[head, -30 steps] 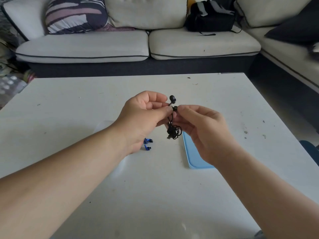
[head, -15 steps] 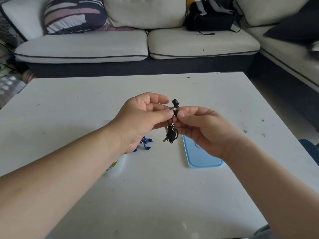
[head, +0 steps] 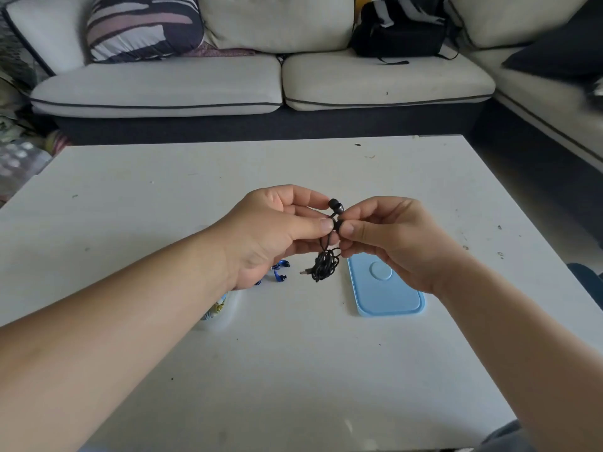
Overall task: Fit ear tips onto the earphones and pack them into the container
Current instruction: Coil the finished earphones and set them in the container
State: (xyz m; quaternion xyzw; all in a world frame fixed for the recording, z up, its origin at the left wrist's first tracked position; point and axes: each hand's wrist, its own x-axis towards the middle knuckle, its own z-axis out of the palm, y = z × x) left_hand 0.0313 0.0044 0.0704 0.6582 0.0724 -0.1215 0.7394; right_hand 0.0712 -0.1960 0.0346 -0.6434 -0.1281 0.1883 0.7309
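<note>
I am holding the black earphones (head: 336, 220) up above the white table (head: 163, 197), clear of the clutter, so both buds are sitting where I can see them. My left hand (head: 277, 233) is pinching the lower bud between thumb and forefinger to steady it, while my right hand (head: 388, 236) is closing its fingertips on the same bud from the other side, probably seating a tip, though the bud is too small for me to be sure. The bundled cable (head: 324, 265) is dangling below. Both wrists are angling inward, knuckles up. The blue container lid (head: 385, 288) is lying just beneath my right hand, ready for packing.
</note>
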